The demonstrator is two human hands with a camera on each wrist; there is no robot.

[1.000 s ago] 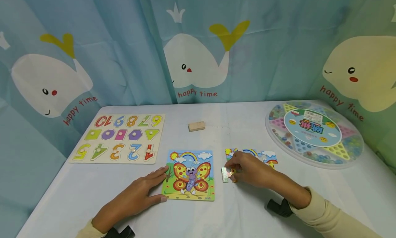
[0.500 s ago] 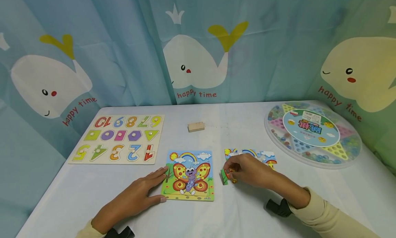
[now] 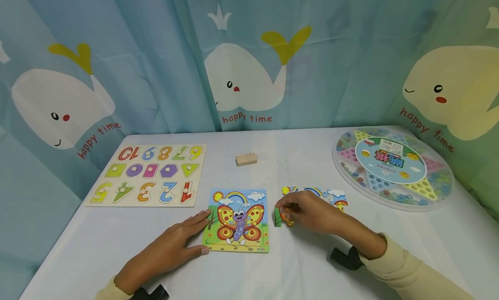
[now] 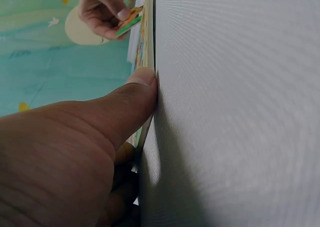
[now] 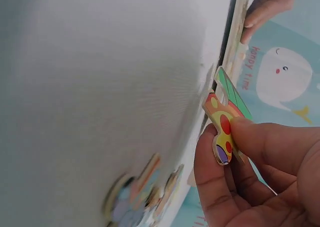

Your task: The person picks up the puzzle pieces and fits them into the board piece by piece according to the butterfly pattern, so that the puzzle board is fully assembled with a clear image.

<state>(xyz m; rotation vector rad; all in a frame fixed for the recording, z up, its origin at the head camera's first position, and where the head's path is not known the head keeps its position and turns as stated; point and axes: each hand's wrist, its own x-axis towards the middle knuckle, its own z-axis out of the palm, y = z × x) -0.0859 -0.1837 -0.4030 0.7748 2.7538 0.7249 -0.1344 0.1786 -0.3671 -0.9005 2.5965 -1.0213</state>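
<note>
My right hand (image 3: 313,211) pinches small jigsaw puzzle pieces between thumb and fingers. One piece (image 5: 222,124) is yellow and orange with red dots; beside it shows a green striped piece (image 5: 234,94). They stand tilted, close to the right edge of the butterfly picture board (image 3: 238,246). My left hand (image 3: 173,239) rests at the board's left side, fingers extended over its edge, and in the left wrist view the thumb (image 4: 142,77) lies against the board's rim. Other loose picture pieces (image 3: 337,196) lie beyond my right hand, which partly hides them.
A number and shape puzzle board (image 3: 156,202) lies at the left. A small wooden block (image 3: 246,159) sits behind the butterfly board. A round clear-lidded game box with marbles (image 3: 390,161) stands at the back right, in front of a whale-print curtain (image 3: 331,74).
A piece in my right hand has turned from its silvery back to its green printed face. The hand has shifted slightly left, nearer the butterfly board. My left hand stays in place.
</note>
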